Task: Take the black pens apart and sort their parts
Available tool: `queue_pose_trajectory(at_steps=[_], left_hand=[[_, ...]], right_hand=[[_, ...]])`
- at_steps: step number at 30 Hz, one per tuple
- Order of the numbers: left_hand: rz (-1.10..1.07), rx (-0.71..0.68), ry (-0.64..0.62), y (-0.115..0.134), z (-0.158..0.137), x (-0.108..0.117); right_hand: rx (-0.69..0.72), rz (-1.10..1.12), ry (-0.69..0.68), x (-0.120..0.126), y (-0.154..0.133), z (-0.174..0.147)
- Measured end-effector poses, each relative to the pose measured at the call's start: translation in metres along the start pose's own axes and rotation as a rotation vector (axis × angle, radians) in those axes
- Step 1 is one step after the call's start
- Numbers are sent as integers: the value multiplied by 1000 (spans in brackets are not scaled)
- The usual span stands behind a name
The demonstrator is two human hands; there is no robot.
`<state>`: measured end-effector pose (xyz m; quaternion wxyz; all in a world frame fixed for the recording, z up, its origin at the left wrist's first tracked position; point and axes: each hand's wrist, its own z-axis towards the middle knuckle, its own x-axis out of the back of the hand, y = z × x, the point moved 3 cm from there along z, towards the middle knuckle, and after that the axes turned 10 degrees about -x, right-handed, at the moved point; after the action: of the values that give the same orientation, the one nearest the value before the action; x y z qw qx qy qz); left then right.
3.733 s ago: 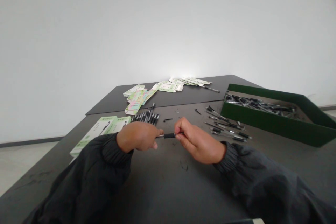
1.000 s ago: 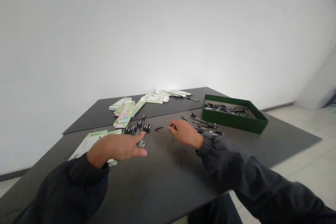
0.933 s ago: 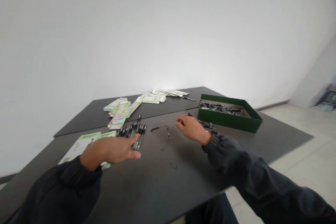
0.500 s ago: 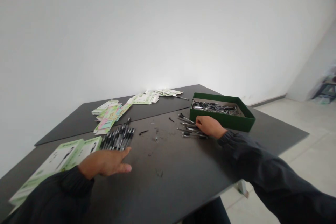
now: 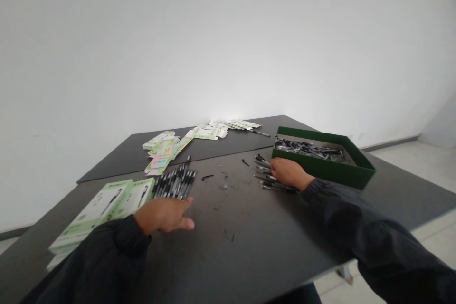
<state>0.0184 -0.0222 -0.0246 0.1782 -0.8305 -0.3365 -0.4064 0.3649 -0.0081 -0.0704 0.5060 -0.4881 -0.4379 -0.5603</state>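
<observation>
My left hand (image 5: 166, 215) rests by the near ends of a row of black-and-clear pens (image 5: 174, 184), thumb and fingers apart, with its edge against the pens. On its left lie green-and-white pen boxes (image 5: 99, 206), each printed with a pen. My right hand (image 5: 288, 172) is closed, low over a loose bunch of pens (image 5: 263, 175) in front of the green box (image 5: 320, 167). Its fingertips are tucked out of sight among the pens. Inside that box lies a jumble of pens (image 5: 306, 148).
Flattened green-and-white cartons (image 5: 210, 131) spread across the back of the dark table (image 5: 245, 228). A single pen (image 5: 261, 133) lies beside them. Small black clips (image 5: 207, 177) and clear scraps (image 5: 225, 185) are scattered in the middle. A white wall (image 5: 228, 47) stands behind.
My head has turned slightly left, so the whole scene sits farther right in view. Both hands keep nearly the same places over the table and the pens.
</observation>
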Motion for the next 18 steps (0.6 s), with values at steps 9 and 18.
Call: queue_pose_trajectory(at_steps=[9,18], left_hand=[[2,34,44,13,-5,3],[-20,14,6,17,-14,7]], right_hand=[[123,287,121,57,-56,7],[326,1476,-602,36,-127,-6]])
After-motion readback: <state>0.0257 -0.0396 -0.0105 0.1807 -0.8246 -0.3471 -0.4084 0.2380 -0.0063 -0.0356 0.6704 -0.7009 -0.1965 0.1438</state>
